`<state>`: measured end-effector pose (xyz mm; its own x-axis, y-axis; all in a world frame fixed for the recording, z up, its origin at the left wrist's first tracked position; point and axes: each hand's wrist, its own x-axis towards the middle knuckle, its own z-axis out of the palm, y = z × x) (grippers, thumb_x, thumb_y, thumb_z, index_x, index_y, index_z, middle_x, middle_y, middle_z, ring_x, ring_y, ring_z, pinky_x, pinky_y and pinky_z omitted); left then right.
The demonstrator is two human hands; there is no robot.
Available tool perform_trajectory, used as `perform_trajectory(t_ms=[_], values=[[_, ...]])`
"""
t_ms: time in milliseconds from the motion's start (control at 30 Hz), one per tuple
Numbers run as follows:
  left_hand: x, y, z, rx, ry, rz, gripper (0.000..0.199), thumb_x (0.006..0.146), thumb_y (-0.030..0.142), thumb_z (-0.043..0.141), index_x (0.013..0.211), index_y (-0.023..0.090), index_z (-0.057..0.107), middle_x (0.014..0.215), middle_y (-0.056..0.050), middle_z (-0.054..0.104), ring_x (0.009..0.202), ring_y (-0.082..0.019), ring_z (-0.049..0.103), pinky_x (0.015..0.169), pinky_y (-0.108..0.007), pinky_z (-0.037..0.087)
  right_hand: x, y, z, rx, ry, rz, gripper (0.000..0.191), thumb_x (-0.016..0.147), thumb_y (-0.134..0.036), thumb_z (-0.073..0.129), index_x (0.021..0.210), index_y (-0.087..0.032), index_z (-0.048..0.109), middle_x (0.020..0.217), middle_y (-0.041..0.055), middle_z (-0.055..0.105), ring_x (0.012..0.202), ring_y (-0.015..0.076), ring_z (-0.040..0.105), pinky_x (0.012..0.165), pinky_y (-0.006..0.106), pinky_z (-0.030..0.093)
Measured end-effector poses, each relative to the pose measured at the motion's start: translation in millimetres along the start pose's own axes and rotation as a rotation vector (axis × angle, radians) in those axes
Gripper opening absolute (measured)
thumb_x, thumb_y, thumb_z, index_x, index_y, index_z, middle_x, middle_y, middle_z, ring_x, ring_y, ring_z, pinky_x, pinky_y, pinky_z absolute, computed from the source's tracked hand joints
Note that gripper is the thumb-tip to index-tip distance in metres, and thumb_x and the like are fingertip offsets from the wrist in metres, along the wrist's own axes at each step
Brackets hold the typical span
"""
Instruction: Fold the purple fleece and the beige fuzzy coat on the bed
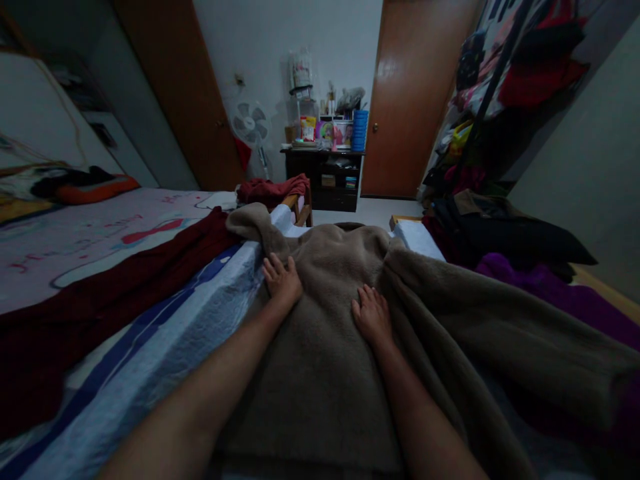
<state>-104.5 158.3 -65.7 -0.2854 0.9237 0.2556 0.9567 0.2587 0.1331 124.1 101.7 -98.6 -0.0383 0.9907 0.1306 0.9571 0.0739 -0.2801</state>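
A thick brown fleece garment (pixel 330 360) with long sleeves lies spread out in front of me. My left hand (pixel 283 279) rests palm down near its left shoulder, fingers apart. On the right part of the body, my right hand (pixel 373 313) lies flat with its fingers stretched forward. Neither hand grips the cloth. The right sleeve (pixel 500 307) reaches out to the right with folds running beside it. The left sleeve (pixel 253 220) bends over the edge of the bed to the left.
Left of the garment is a bed (pixel 100 223) with a dark red cloth (pixel 125 287) along its side. A purple cloth (pixel 530 283) and dark folded clothes (pixel 510 227) lie right. Behind stand a fan (pixel 251 123), a dark cabinet (pixel 320 183) and a wooden door (pixel 407 100).
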Motion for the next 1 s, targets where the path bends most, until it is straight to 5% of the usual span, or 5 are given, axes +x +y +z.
perform_trajectory(t_ms=[67, 167, 233, 533, 1000], values=[[-20.7, 15.1, 0.5, -0.09, -0.033, 0.251, 0.062, 0.088, 0.036, 0.053, 0.147, 0.02, 0.038, 0.161, -0.015, 0.013, 0.147, -0.039, 0.001, 0.115, -0.058, 0.013, 0.1, -1.4, -0.7, -0.014, -0.027, 0.002, 0.053, 0.097, -0.041, 0.033, 0.145, -0.019, 0.043, 0.154, 0.0063, 0.036, 0.143, 0.0268, 0.026, 0.115, 0.044, 0.018], [-53.6, 27.9, 3.8, -0.19, -0.328, 0.641, 0.057, 0.093, 0.046, 0.044, 0.147, 0.03, 0.036, 0.159, -0.005, 0.026, 0.148, -0.03, 0.013, 0.116, -0.053, 0.018, -2.3, -3.4, -3.5, -0.021, -0.088, 0.001, 0.055, 0.097, -0.045, 0.035, 0.149, -0.028, 0.035, 0.158, 0.0026, 0.029, 0.145, 0.0292, 0.021, 0.114, 0.05, 0.017], [-71.8, 28.9, 5.2, -0.216, -0.421, 0.728, 0.056, 0.095, 0.049, 0.039, 0.148, 0.031, 0.033, 0.157, -0.004, 0.03, 0.147, -0.027, 0.019, 0.116, -0.053, 0.019, -6.6, -4.4, -6.4, -0.024, -0.144, -0.004, 0.057, 0.096, -0.049, 0.036, 0.15, -0.032, 0.03, 0.16, 0.0012, 0.024, 0.146, 0.0307, 0.017, 0.114, 0.056, 0.014], [-119.2, 3.4, -14.7, -0.176, -0.398, 0.797, 0.058, 0.093, 0.054, 0.042, 0.147, 0.034, 0.037, 0.158, -0.004, 0.029, 0.146, -0.033, 0.019, 0.115, -0.056, 0.018, -50.8, -7.8, -20.4, -0.034, -0.286, -0.049, 0.06, 0.097, -0.053, 0.031, 0.153, -0.032, 0.022, 0.162, 0.0043, 0.011, 0.147, 0.0319, 0.009, 0.114, 0.058, 0.009], [-193.8, -32.8, -49.8, -0.311, -0.448, 0.787, 0.05, 0.089, 0.037, 0.057, 0.138, 0.033, 0.049, 0.151, -0.005, 0.04, 0.144, -0.033, 0.02, 0.114, -0.062, 0.012, -175.3, 20.1, -39.9, 0.004, -0.2, -0.303, 0.061, 0.096, -0.045, 0.038, 0.15, -0.018, 0.032, 0.158, 0.0101, 0.026, 0.147, 0.0265, 0.018, 0.118, 0.048, 0.016]])
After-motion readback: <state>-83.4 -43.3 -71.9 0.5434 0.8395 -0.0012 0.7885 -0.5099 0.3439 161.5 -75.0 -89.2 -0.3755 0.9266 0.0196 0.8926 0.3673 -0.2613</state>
